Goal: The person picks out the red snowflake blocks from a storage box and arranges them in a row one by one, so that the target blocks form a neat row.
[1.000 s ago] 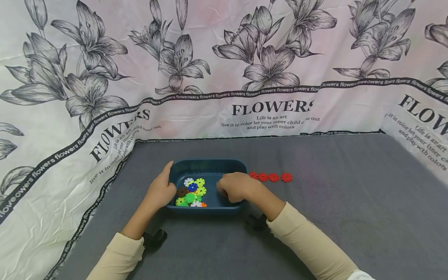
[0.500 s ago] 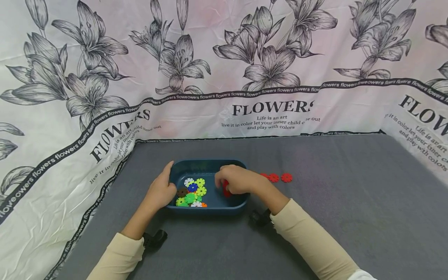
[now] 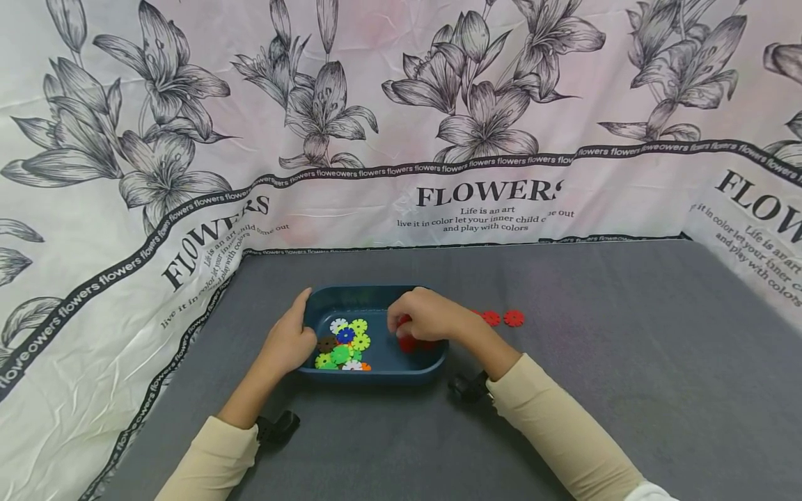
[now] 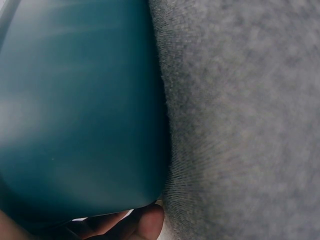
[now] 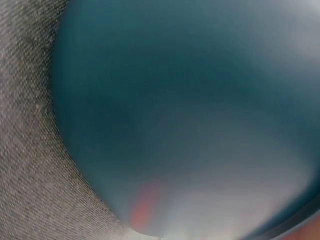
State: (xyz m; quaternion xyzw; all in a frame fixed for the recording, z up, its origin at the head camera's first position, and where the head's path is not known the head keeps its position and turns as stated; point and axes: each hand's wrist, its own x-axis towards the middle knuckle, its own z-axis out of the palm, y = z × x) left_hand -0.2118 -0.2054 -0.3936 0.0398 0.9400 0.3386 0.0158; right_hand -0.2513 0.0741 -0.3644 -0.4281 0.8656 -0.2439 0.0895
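Note:
A dark teal plastic bin (image 3: 370, 376) stands on the grey cloth. My left hand (image 3: 287, 341) grips its left end; the left wrist view shows fingertips (image 4: 151, 222) at the end of the bin wall (image 4: 85, 110). Inside the bin's right half, my right hand (image 3: 426, 314) has curled fingers pinching a red notched plastic disc (image 3: 407, 342). More red shows under that hand, partly hidden. The right wrist view has mostly the bin's outer wall (image 5: 125, 75) and a blurred red patch. Loose notched discs (image 3: 341, 353) in green, yellow, white, blue, brown and orange lie in the left half.
To the right of the bin, red discs (image 3: 514, 318) lie in a row on the grey cloth (image 3: 595, 390), the nearest partly hidden by the right wrist. A white floral curtain (image 3: 489, 202) hangs behind and along the left side.
My right hand has lifted slightly and shifted a little to the right, so red discs beneath it have come into view. My left hand and the bin have stayed in place.

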